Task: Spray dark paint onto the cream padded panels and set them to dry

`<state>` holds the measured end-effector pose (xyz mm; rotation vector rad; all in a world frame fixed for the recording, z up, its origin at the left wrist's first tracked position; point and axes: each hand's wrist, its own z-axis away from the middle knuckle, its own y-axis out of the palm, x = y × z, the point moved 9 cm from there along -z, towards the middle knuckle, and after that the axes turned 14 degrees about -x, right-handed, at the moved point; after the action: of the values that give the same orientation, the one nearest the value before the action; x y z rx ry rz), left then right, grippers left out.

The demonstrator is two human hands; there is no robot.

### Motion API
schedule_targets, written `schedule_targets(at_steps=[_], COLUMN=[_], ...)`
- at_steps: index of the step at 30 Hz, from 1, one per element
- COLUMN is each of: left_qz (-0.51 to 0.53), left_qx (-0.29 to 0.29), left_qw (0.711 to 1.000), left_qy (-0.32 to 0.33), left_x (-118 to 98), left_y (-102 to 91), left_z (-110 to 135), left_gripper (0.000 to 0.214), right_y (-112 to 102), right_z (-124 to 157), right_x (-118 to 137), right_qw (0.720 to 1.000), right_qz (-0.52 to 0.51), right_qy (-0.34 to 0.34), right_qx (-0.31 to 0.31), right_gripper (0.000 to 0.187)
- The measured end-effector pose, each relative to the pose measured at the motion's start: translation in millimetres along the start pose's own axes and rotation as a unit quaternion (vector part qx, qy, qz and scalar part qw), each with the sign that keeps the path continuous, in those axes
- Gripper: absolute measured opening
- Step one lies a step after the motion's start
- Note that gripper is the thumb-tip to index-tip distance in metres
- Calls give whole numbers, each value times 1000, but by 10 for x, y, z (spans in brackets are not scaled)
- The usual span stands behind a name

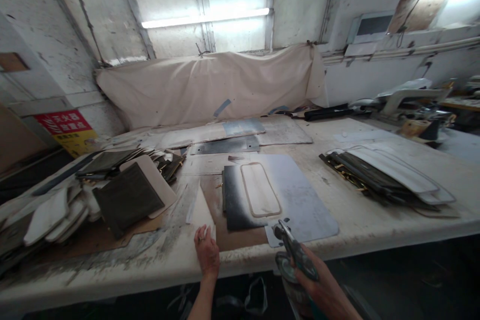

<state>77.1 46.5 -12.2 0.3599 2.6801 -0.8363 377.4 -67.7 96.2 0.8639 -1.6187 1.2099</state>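
Note:
My right hand (321, 277) is wrapped round the grip of a spray gun (290, 242), which has a cup under it. Its nozzle points at the near part of a pale grey sheet (303, 200). On that sheet lies a dark panel (238, 220), its surface fading to pale around a white rounded-corner frame piece (260, 190). To the left, my left hand (207, 252) has its fingers curled on the near end of a thin white sheet (202, 207), which looks tilted up. A brown board (240, 240) shows beneath the panel.
Dark and pale panels (131, 192) are piled at the left. Another stack (386, 177) of dark pieces with pale sheets on top lies at the right. A cloth (210, 85) hangs behind the table, and a sewing machine (412, 100) stands far right.

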Motion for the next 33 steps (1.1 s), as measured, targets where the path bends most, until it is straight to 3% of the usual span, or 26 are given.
schedule_targets(at_steps=[16, 21, 33], left_qz=[-15, -3, 15], left_qx=[-8, -19, -56], left_qw=[1000, 999, 996], left_qy=[26, 26, 67], left_x=[-23, -8, 52], left_y=[38, 21, 70], left_z=[-11, -35, -34], left_gripper=[35, 35, 32], right_y=[-502, -542, -439], right_z=[-249, -532, -1344], right_x=[-212, -157, 263], right_qw=[997, 998, 999], right_qz=[26, 12, 41], right_qy=[1, 5, 35], right_qx=[-67, -63, -9], right_gripper=[10, 7, 10])
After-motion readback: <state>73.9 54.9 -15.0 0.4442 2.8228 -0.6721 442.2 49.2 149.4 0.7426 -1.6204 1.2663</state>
